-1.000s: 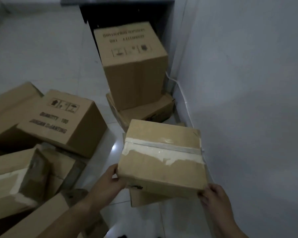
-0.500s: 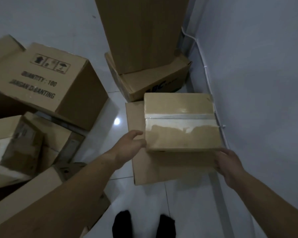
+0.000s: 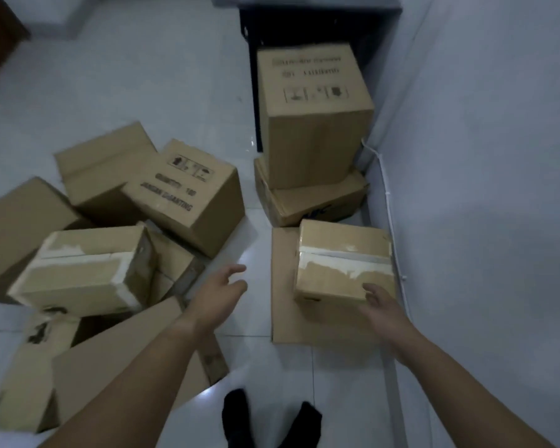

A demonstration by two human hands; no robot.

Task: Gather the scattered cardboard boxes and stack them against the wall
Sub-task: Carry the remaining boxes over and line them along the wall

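A small taped cardboard box [image 3: 343, 257] rests on a flat, wider box [image 3: 283, 286] by the right wall. Behind it a tall printed box [image 3: 314, 124] stands on a low box [image 3: 314, 202], also against the wall. My right hand [image 3: 383, 307] hovers at the small box's near right corner, fingers apart, holding nothing. My left hand [image 3: 217, 295] is open over the floor, between the wall stack and a loose pile of boxes [image 3: 88, 273] on the left. A printed box [image 3: 188, 195] lies tilted in that pile.
A grey wall [image 3: 482, 189] runs along the right with a thin white cable [image 3: 390, 208] at its foot. A black cabinet [image 3: 317, 24] stands behind the tall box. White tiled floor [image 3: 126, 76] stretches to the far left. My dark-socked feet [image 3: 265, 418] are at the bottom.
Both hands have let go of the small taped box, which now sits on the flat box. My left hand has drawn away to the left; my view has risen.
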